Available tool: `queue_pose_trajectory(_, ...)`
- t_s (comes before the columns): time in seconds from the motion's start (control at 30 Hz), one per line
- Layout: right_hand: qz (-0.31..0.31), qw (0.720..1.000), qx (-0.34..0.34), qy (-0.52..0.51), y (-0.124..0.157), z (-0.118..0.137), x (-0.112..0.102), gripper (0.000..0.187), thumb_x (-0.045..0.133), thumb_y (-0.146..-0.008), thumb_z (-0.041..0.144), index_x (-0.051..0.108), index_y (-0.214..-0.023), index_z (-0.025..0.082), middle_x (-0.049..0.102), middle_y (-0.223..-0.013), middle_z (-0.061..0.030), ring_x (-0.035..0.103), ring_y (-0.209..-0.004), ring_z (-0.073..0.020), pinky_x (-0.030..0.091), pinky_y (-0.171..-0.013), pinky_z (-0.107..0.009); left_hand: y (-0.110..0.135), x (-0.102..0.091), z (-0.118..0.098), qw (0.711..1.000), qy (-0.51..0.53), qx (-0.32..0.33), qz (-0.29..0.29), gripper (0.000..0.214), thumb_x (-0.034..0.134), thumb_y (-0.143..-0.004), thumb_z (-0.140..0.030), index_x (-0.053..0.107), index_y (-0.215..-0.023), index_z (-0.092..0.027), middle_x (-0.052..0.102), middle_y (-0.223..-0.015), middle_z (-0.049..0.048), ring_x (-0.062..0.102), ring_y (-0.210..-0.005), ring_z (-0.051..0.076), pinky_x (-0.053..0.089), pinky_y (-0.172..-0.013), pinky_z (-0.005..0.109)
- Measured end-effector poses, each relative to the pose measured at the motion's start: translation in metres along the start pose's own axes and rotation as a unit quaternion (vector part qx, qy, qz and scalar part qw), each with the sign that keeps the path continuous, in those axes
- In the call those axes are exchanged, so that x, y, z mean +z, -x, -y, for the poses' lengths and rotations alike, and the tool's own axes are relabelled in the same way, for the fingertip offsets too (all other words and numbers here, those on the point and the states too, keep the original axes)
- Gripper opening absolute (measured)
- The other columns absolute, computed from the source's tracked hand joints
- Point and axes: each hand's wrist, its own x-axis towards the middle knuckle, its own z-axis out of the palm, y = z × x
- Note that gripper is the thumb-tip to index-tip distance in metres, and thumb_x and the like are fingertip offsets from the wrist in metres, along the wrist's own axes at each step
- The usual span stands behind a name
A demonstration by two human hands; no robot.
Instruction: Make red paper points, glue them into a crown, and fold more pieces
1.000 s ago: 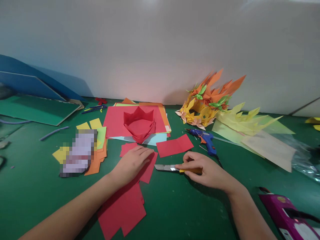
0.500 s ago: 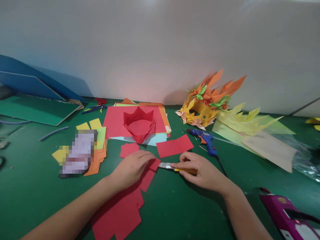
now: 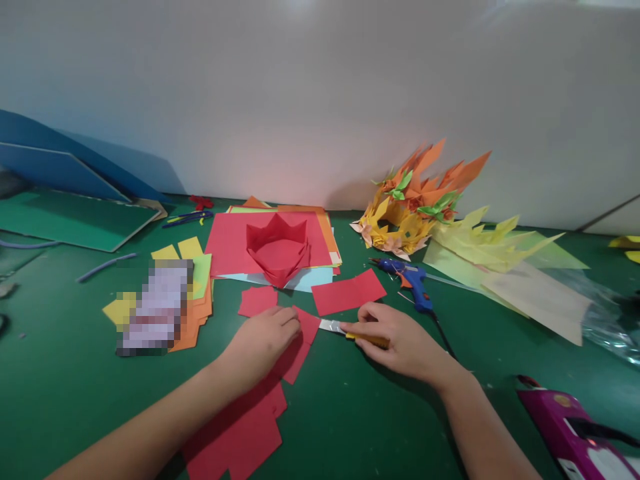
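Note:
My left hand rests over a small red paper piece, its bent fingers pressed together and holding the paper against the table. Larger red paper sheets lie beneath that wrist and forearm. In my right hand is a box cutter with a yellow handle, gripped in closed fingers. Its blade points left and meets the right corner of the small red piece. Just beyond the hands are a red paper strip and a small red scrap. A red paper crown stands behind them.
A blue glue gun with a cord lies beyond my right hand. Orange and yellow paper crowns stand at the back right. A blurred phone-like object lies over coloured papers on the left. A purple box sits at the front right.
My left hand has slid slightly left, uncovering more of the small red piece. The right hand with the box cutter has shifted very slightly left.

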Motion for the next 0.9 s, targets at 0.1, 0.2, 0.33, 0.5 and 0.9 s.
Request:
queue_pose_trajectory(0.1, 0.005, 1.000, -0.008, 0.013, -0.002, 0.001, 0.003, 0.035, 0.049, -0.087, 0.016, 0.066, -0.116, 0.026, 0.056, -0.084, -0.0057, 0.054, -0.073, -0.0159, 0.044, -0.064, -0.026, 0.001, -0.008, -0.006, 0.999, -0.038, 0.006, 0.038, 0.027, 0.038, -0.083, 0.004, 0.059, -0.084, -0.014, 0.062, -0.087, 0.0077, 0.061, -0.077, 0.019, 0.052, -0.066, 0.030)
queue_pose_trajectory(0.2, 0.004, 1.000, -0.016, 0.026, -0.005, 0.003, 0.006, 0.036, 0.048, -0.088, 0.016, 0.064, -0.118, 0.026, 0.055, -0.084, -0.0058, 0.053, -0.074, -0.0163, 0.043, -0.064, -0.027, 0.000, -0.016, -0.010, 0.997, -0.036, -0.003, 0.061, 0.024, 0.041, -0.084, 0.001, 0.059, -0.082, -0.013, 0.063, -0.085, 0.0063, 0.061, -0.071, 0.018, 0.050, -0.062, 0.028)
queue_pose_trajectory(0.33, 0.003, 0.999, -0.029, 0.040, -0.008, 0.007, 0.008, 0.036, 0.047, -0.089, 0.016, 0.063, -0.120, 0.024, 0.054, -0.083, -0.0064, 0.051, -0.073, -0.0174, 0.042, -0.063, -0.027, -0.001, -0.019, -0.010, 0.996, -0.020, -0.019, 0.089, 0.025, 0.040, -0.086, -0.001, 0.061, -0.085, -0.013, 0.064, -0.086, 0.0062, 0.063, -0.071, 0.017, 0.048, -0.060, 0.026)
queue_pose_trajectory(0.5, -0.005, 0.998, -0.035, 0.051, -0.012, 0.011, 0.012, 0.035, 0.045, -0.091, 0.017, 0.061, -0.121, 0.024, 0.053, -0.082, -0.0066, 0.049, -0.073, -0.0181, 0.041, -0.063, -0.028, 0.002, -0.012, -0.005, 0.998, 0.019, -0.028, 0.043, 0.026, 0.040, -0.085, -0.003, 0.063, -0.081, -0.015, 0.063, -0.079, 0.0045, 0.061, -0.067, 0.014, 0.044, -0.056, 0.022)
queue_pose_trajectory(0.9, 0.007, 0.998, -0.022, 0.064, -0.012, 0.010, 0.008, 0.036, 0.046, -0.092, 0.018, 0.060, -0.124, 0.026, 0.053, -0.083, -0.0070, 0.048, -0.074, -0.0184, 0.041, -0.064, -0.028, -0.001, -0.023, -0.017, 0.996, -0.050, -0.031, 0.065, 0.029, 0.047, -0.082, -0.001, 0.065, -0.100, -0.015, 0.066, -0.085, 0.0068, 0.062, -0.076, 0.021, 0.050, -0.064, 0.030)
